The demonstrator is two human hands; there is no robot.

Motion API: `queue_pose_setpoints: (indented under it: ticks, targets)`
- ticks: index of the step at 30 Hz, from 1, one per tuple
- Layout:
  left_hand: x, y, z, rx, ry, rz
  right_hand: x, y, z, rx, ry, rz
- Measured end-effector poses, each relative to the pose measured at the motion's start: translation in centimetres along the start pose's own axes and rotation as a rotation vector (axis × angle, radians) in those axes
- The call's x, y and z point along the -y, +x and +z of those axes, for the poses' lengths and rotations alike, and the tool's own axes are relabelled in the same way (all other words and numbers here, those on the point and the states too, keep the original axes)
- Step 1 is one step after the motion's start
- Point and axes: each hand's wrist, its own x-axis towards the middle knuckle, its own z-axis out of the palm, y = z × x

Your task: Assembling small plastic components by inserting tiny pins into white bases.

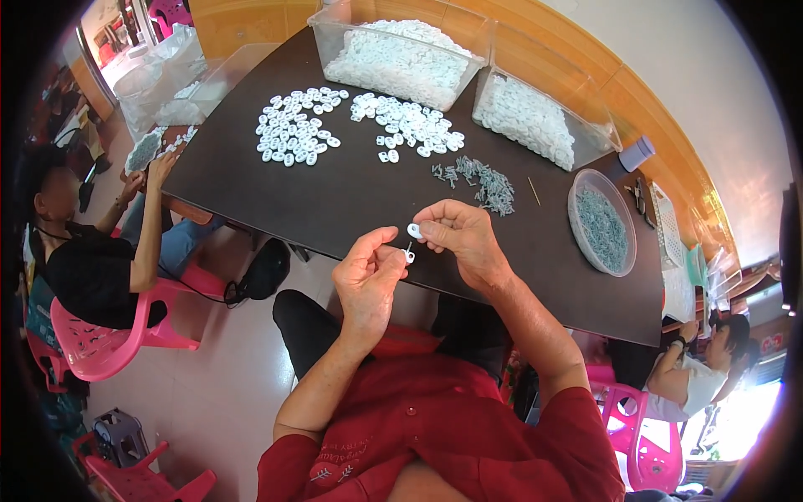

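Observation:
My left hand (366, 293) pinches a small white plastic piece (409, 258) between thumb and fingers, just past the table's near edge. A thin pin-like part stands up from it. Close by, my right hand (462, 244) grips a white oval piece (413, 231) with a dark hole, held slightly above the left one. Whether the two pieces touch is hard to tell. Beyond my hands lie two loose piles of white oval two-holed pieces, a left pile (293, 134) and a right pile (414, 123). Small grey-green pins (493, 187) are heaped nearer to my right hand.
On the dark table (335, 197) stand two clear bins of white pieces, a left bin (401, 58) and a right bin (527, 117). A round tub (629, 263) holds more pins. A thin stick (534, 191) and pliers (641, 201) lie rightward. People sit at both sides.

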Motion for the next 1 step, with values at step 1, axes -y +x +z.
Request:
queue_pose_setpoints:
  ticks: [1]
  targets:
    - [-0.21, -0.02, -0.03, -0.004, -0.01, -0.004, -0.18, 0.01, 0.13, -0.008, -0.034, -0.021]
